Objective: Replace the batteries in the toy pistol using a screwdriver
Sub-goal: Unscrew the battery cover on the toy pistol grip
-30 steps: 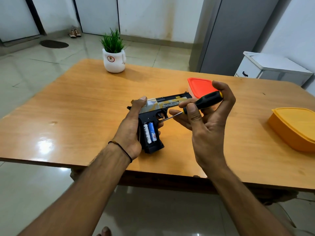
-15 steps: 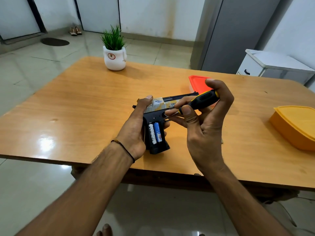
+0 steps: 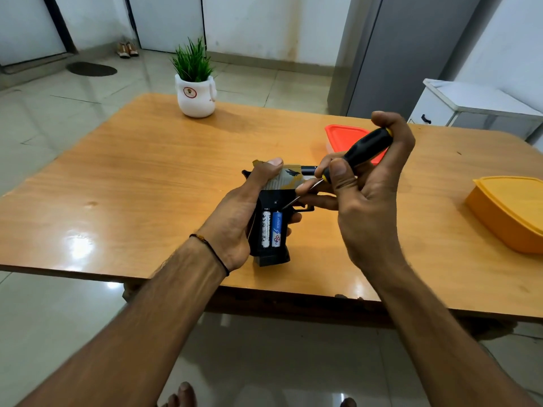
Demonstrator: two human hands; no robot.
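Black toy pistol [image 3: 273, 201] at frame centre, left hand [image 3: 235, 221] clasping it | right hand [image 3: 370, 207] grasping screwdriver [image 3: 361, 151] | advice: ease tip gently under top of blue battery [image 3: 276, 229], pistol steadied.

You're at home by the look of it: glossy tiled floor [image 3: 58, 113], sandals [image 3: 127, 49] and a doormat [image 3: 91, 69] by the door [image 3: 170, 22], a potted plant [image 3: 195, 89] on your wooden surface [image 3: 147, 177], a red-lidded tub [image 3: 343, 136] and an orange tub [image 3: 511, 212], a white cabinet [image 3: 476, 107] off right.
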